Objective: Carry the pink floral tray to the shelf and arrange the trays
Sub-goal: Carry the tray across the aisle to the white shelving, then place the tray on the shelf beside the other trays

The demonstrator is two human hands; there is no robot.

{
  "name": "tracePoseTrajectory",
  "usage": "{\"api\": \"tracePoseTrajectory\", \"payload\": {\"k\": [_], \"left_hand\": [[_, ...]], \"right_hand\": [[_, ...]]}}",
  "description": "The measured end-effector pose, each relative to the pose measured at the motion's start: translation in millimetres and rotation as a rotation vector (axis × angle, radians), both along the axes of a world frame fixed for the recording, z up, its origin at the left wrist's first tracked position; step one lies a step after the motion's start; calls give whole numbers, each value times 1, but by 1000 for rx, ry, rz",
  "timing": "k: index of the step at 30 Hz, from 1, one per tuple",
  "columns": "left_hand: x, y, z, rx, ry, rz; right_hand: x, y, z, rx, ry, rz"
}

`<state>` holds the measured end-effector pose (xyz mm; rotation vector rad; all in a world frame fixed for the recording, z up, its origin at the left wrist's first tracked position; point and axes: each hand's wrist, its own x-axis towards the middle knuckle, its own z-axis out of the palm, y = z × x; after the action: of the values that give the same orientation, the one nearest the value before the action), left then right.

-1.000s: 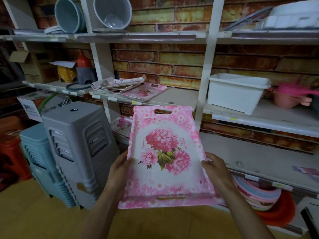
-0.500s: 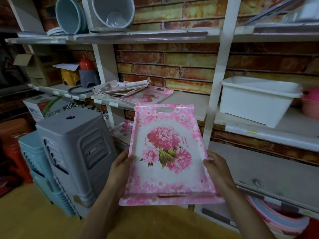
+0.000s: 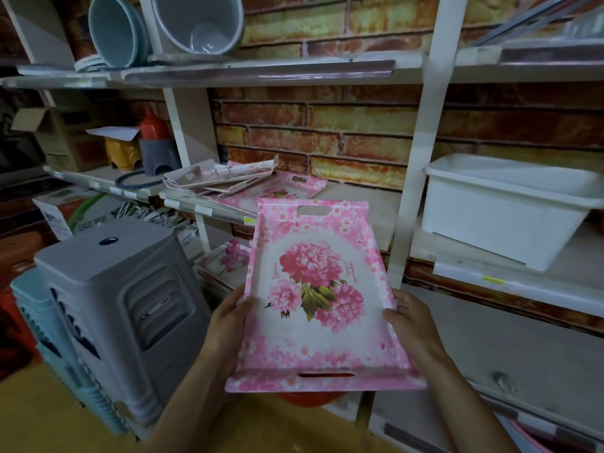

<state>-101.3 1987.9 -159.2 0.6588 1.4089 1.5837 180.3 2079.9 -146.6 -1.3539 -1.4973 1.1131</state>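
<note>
I hold the pink floral tray (image 3: 318,299) in front of me, tilted up, its far handle slot toward the shelf. My left hand (image 3: 228,317) grips its left rim and my right hand (image 3: 410,317) grips its right rim. Beyond it, on the middle shelf (image 3: 354,199), a messy pile of trays (image 3: 222,178) lies askew, with another pink floral tray (image 3: 287,189) flat under it. A further floral tray (image 3: 228,258) shows on the lower level, behind my tray's left edge.
A grey stack of plastic stools (image 3: 121,302) stands close on the left, with a blue stack (image 3: 39,322) beside it. A white tub (image 3: 503,210) sits on the right shelf. White uprights (image 3: 415,178) divide the shelving. Bowls (image 3: 196,21) rest on the top shelf.
The view has come closer to the shelf and shifted left, so the white tub now lies further right. The tray stays in both hands, held the same way.
</note>
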Motion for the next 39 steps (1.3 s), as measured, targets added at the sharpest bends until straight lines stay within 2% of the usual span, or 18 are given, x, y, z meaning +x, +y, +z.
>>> {"api": "tracePoseTrajectory", "payload": {"k": [8,22,33,39], "left_hand": [[-28,51,-10,-7,19,-45],[-111,181,-6,14,133,-251],[-140,218,-12,-7,-4,-324],[-139,236,-12,-11,66,-382]], "right_hand": [[-20,37,-6,8,-50,-40],[-85,99,-2,19,-81,-274],[-117,125,-5,25,-70,-355],[-114,143,-6,12,-93,-386]]}}
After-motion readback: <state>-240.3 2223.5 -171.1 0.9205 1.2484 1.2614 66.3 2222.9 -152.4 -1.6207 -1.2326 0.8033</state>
